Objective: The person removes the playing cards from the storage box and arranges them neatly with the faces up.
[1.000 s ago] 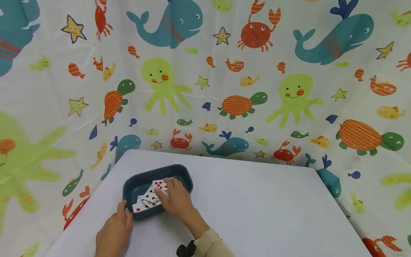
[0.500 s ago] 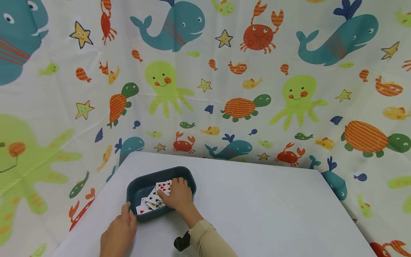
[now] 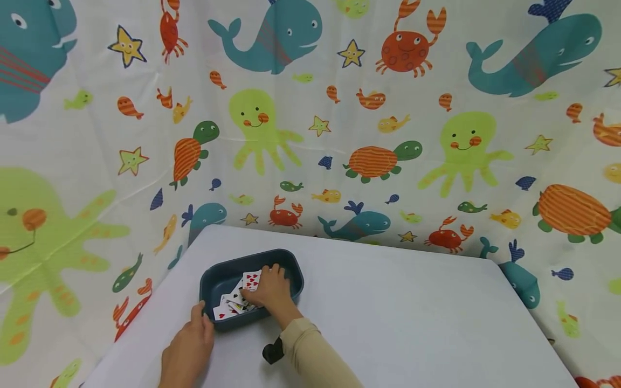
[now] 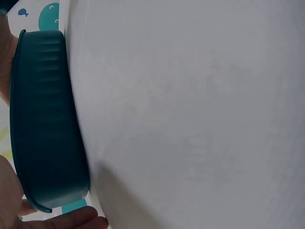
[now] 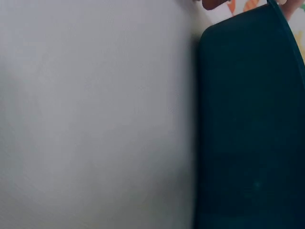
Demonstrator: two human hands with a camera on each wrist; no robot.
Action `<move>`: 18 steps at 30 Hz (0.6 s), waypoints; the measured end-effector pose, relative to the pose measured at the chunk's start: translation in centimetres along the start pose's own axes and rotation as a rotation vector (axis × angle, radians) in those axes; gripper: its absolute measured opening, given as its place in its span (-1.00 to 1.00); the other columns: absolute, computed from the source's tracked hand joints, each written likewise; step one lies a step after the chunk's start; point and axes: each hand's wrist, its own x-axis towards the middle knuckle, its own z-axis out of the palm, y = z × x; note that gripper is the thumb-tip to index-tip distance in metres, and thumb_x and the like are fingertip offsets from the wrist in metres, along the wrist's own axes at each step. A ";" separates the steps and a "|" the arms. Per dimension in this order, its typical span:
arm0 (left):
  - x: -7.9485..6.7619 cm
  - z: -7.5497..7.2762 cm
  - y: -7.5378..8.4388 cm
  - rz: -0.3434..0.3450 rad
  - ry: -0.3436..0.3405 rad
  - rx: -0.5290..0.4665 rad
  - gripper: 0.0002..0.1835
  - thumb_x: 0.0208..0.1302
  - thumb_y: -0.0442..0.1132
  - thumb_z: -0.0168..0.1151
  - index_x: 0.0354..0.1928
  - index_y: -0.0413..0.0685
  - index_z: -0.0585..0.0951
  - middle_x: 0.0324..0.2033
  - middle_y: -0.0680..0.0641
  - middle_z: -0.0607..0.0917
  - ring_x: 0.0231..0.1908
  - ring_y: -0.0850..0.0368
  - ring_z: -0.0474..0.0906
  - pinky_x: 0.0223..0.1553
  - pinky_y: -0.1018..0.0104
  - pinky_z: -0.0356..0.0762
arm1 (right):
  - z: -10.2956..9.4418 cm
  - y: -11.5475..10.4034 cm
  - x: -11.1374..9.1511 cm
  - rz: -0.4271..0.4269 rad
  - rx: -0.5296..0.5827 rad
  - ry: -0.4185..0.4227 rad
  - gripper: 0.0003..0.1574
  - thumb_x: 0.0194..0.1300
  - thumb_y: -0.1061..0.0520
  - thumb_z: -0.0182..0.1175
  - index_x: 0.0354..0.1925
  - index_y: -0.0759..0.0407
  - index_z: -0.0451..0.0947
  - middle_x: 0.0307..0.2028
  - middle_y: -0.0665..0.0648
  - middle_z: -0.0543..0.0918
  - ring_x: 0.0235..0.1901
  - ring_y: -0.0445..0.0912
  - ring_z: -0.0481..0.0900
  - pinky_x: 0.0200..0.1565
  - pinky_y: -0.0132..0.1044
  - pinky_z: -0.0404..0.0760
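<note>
In the head view a dark teal tray [image 3: 249, 258] stands on the table, with several playing cards [image 3: 235, 302] loosely piled inside. My right hand [image 3: 273, 291] reaches in over the front rim, its fingers bent down over the right part of the cards and its thumb on their left; the fingertips are hidden. Against the tray's front left corner lies my left hand [image 3: 191, 342], a finger up at the rim. The left wrist view shows the outer wall of the tray [image 4: 47, 119], with fairly straight left fingers [image 4: 71, 220] beside its end. No cards show in either wrist view.
The white table [image 3: 412, 312] runs far to the right of the tray. A curtain [image 3: 301, 108] with sea animals hangs behind and around it. A small black device [image 3: 273, 352] sits at the right wrist, by the beige sleeve [image 3: 317, 350].
My right hand has shifted right over the cards, its fingers drawing in and more bent. The left hand stays at the tray's corner. The whole head view has shifted slightly.
</note>
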 end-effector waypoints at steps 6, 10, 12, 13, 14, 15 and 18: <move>-0.3 0.3 0.4 -0.001 0.014 -0.019 -0.45 0.58 -0.11 -0.08 0.43 -0.30 0.19 -0.03 -0.45 0.67 -0.13 -0.35 0.67 -0.21 -0.32 0.61 | -0.1 0.1 0.3 0.002 -0.063 -0.015 0.08 0.06 -0.50 0.35 0.30 0.17 0.46 0.18 0.23 0.49 0.20 0.10 0.45 0.14 0.03 0.56; -0.6 0.5 0.4 0.003 0.030 -0.016 -0.45 0.57 -0.12 -0.07 0.43 -0.29 0.19 -0.05 -0.45 0.68 -0.17 -0.32 0.68 -0.24 -0.30 0.62 | 0.1 0.2 0.4 0.002 -0.076 -0.032 0.07 0.08 -0.50 0.34 0.30 0.16 0.47 0.17 0.21 0.50 0.21 0.08 0.45 0.15 0.03 0.55; -0.7 0.5 0.4 0.002 0.041 -0.014 -0.46 0.57 -0.13 -0.07 0.43 -0.29 0.20 -0.06 -0.44 0.68 -0.18 -0.31 0.68 -0.24 -0.29 0.63 | 0.2 0.2 0.3 -0.003 -0.077 -0.031 0.02 0.07 -0.48 0.35 0.26 0.16 0.49 0.14 0.21 0.52 0.18 0.08 0.46 0.14 0.03 0.55; -0.8 0.6 0.4 0.001 0.045 -0.014 -0.46 0.57 -0.14 -0.07 0.43 -0.28 0.20 -0.07 -0.43 0.69 -0.19 -0.30 0.69 -0.24 -0.28 0.63 | 0.2 0.1 0.3 -0.003 -0.082 -0.033 0.01 0.07 -0.48 0.35 0.25 0.15 0.50 0.13 0.20 0.52 0.17 0.07 0.46 0.14 0.03 0.55; -0.8 0.6 0.3 0.002 0.046 -0.014 -0.46 0.57 -0.14 -0.06 0.43 -0.29 0.19 -0.08 -0.43 0.69 -0.20 -0.29 0.69 -0.26 -0.27 0.64 | 0.3 0.1 0.2 -0.004 -0.088 -0.033 0.01 0.07 -0.48 0.35 0.24 0.15 0.50 0.12 0.20 0.53 0.17 0.07 0.46 0.13 0.02 0.56; -0.9 0.6 0.3 0.002 0.045 -0.013 -0.45 0.57 -0.13 -0.06 0.43 -0.30 0.19 -0.09 -0.43 0.69 -0.21 -0.29 0.69 -0.28 -0.26 0.63 | 0.3 0.0 0.2 -0.003 -0.096 -0.034 0.01 0.08 -0.50 0.34 0.24 0.14 0.51 0.13 0.19 0.53 0.17 0.06 0.47 0.13 0.01 0.56; -1.1 0.8 0.1 -0.002 0.044 -0.013 -0.46 0.58 -0.13 -0.08 0.42 -0.30 0.20 -0.10 -0.43 0.69 -0.21 -0.31 0.68 -0.29 -0.25 0.63 | 0.4 -0.2 -0.1 0.001 -0.124 -0.036 0.05 0.07 -0.55 0.30 0.24 0.15 0.51 0.13 0.19 0.54 0.16 0.06 0.47 0.13 0.00 0.57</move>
